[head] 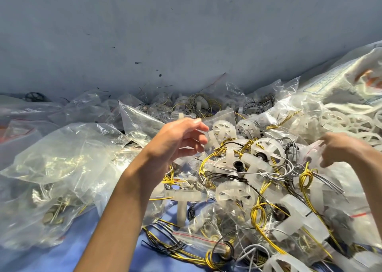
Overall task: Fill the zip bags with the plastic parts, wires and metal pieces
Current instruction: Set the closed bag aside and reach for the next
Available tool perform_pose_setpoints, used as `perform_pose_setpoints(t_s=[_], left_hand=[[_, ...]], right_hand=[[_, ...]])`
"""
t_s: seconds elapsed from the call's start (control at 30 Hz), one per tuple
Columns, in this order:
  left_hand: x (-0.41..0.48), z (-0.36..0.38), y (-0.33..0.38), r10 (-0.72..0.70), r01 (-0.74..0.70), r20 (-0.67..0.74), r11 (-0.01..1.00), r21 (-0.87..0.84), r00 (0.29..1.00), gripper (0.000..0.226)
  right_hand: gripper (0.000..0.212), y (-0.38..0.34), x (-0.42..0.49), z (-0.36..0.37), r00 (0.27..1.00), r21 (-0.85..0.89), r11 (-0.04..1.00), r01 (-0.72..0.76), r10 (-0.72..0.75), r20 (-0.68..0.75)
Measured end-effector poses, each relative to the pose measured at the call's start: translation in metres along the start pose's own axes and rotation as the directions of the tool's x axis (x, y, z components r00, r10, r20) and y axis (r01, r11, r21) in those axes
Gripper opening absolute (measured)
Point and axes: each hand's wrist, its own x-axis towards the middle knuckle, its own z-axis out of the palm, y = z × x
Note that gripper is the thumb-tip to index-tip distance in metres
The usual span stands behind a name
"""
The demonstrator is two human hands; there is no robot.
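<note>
My left hand (177,139) hovers over the middle of the pile with its fingers spread and nothing in it. Farther right, my right hand (347,149) pinches the edge of a clear zip bag (313,154) with a red stripe between thumb and fingers. Between the hands lie translucent white plastic parts (266,147), some wheel-shaped, tangled with yellow wires (306,176) and grey wires (275,174). Small brass metal pieces (227,250) sit near the front. A flat zip bag (198,238) lies on the wires below.
Filled and crumpled clear bags (57,152) are heaped at the left and along the back. A white woven sack (341,85) with more white plastic wheels (351,123) lies at the right. Blue cloth (68,257) covers the surface; a grey wall (144,34) stands behind.
</note>
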Motion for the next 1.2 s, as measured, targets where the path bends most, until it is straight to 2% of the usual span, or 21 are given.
perform_pose_setpoints(t_s=[0.07,0.13,0.23,0.3,0.37,0.4,0.47,0.53,0.57,0.67,0.73,0.83,0.93,1.03,1.1,1.2], left_hand=[[0.0,-0.001,0.0,0.0,0.0,0.004,1.0,0.008,1.0,0.025],[0.0,-0.001,0.0,-0.002,0.002,0.004,1.0,0.009,1.0,0.025],[0.002,0.002,-0.002,-0.014,0.014,0.007,1.0,0.014,1.0,0.023],[0.003,0.004,-0.001,-0.052,0.052,0.041,0.999,0.003,0.998,0.028],[0.002,0.008,0.002,-0.115,0.118,0.105,0.993,-0.016,0.988,0.048],[0.001,0.01,0.003,-0.132,0.133,0.128,0.991,0.002,0.983,0.053],[-0.002,0.014,0.006,-0.109,0.108,0.115,0.994,0.012,0.987,0.046],[-0.005,0.013,0.009,-0.056,0.057,0.031,0.998,-0.032,0.998,0.054],[-0.006,0.01,0.009,-0.017,0.017,-0.012,0.999,-0.031,1.0,0.056],[-0.008,-0.002,0.007,0.081,-0.081,-0.021,0.996,0.024,0.996,0.039],[-0.005,-0.007,0.005,0.045,-0.045,-0.038,0.999,0.004,0.998,0.043],[0.0,-0.004,0.004,-0.041,0.036,-0.103,0.998,-0.055,0.994,0.054],[-0.002,-0.005,0.005,-0.001,0.006,-0.177,1.0,0.031,0.984,0.051],[-0.005,-0.007,0.008,0.11,-0.067,-0.225,0.98,0.187,0.968,0.039],[-0.008,-0.005,0.01,0.163,-0.11,-0.242,0.969,0.222,0.956,0.031],[-0.012,0.0,0.013,0.279,-0.214,-0.216,0.935,0.282,0.936,0.027]], right_hand=[[0.041,0.007,-0.005,-0.011,0.991,0.138,0.989,0.047,-0.029,-0.13],[0.041,0.005,-0.019,-0.027,0.95,0.198,0.971,0.135,-0.07,-0.305],[0.027,-0.023,-0.061,-0.055,0.811,0.098,0.936,0.338,-0.237,-0.534],[0.02,-0.057,-0.103,-0.064,0.685,0.101,0.833,0.545,-0.372,-0.627],[0.029,-0.093,-0.142,-0.063,0.592,0.093,0.712,0.696,-0.496,-0.635],[0.024,-0.109,-0.155,-0.059,0.559,0.074,0.665,0.743,-0.557,-0.614],[0.017,-0.136,-0.169,-0.049,0.479,0.021,0.563,0.826,-0.682,-0.553],[0.013,-0.149,-0.176,-0.042,0.411,0.012,0.471,0.882,-0.756,-0.51],[0.014,-0.151,-0.176,-0.04,0.382,0.043,0.418,0.907,-0.777,-0.5],[0.018,-0.147,-0.172,-0.036,0.302,0.182,0.243,0.953,-0.822,-0.483],[0.019,-0.143,-0.169,-0.036,0.296,0.288,0.177,0.941,-0.842,-0.451],[0.016,-0.142,-0.166,-0.034,0.323,0.383,0.155,0.911,-0.844,-0.428],[0.018,-0.145,-0.166,-0.032,0.343,0.399,0.131,0.908,-0.78,-0.523],[0.029,-0.149,-0.16,-0.031,0.45,0.41,0.228,0.883,-0.661,-0.601],[0.037,-0.15,-0.156,-0.03,0.543,0.477,0.292,0.829,-0.624,-0.562],[0.044,-0.152,-0.155,-0.028,0.59,0.519,0.323,0.792,-0.626,-0.51]])
